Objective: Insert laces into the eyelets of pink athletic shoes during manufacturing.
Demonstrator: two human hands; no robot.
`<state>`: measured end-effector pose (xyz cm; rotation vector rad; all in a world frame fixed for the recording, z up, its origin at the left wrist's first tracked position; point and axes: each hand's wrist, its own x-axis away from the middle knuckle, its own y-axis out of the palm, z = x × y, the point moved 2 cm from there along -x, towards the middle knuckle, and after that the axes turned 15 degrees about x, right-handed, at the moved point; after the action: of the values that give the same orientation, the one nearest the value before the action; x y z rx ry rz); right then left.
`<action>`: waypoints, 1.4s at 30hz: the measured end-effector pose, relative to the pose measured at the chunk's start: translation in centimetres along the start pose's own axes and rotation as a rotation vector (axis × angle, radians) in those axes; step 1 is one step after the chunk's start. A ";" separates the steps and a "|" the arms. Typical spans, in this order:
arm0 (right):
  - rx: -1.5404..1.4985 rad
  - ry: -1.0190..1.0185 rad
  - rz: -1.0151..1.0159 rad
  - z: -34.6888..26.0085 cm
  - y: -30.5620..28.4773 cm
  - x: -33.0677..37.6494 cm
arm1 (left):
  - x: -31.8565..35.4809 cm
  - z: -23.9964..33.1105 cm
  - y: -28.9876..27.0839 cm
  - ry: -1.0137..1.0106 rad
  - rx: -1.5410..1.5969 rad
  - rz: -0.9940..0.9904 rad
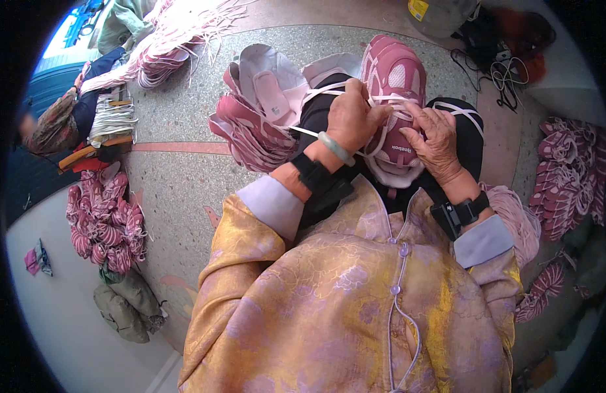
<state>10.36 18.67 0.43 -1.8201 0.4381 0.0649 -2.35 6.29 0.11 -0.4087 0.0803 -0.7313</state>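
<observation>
Pink shoe upper point(393, 98) rests on the person's lap, toe pointing away, presumably so its lacing face lies open to both hands; left hand point(353, 119) is closed on its left edge where a white lace point(329, 90) runs, right hand point(435, 139) pinches the lace at the right edge. Stack of pink uppers point(250, 128) sits just beside the left knee — likely kept in easy reach. Fingertips are tucked against the upper, so the exact grip is hard to make out — the upper's heel end is hidden behind the wrists.
</observation>
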 end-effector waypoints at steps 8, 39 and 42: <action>0.085 -0.051 0.111 -2.8 -0.2 -0.9 | 2.3 0.6 0.0 0.201 -0.092 -0.173; 0.063 -0.105 0.208 -1.2 -6.7 3.7 | 1.8 5.0 2.3 0.365 0.212 -0.719; 0.012 -0.051 0.182 -0.9 -4.9 3.3 | 2.1 4.5 1.5 0.052 0.299 -0.631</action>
<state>14.86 18.11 4.28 -1.7591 0.5654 0.2333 1.14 7.36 3.82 -0.1209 -0.1159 -1.3551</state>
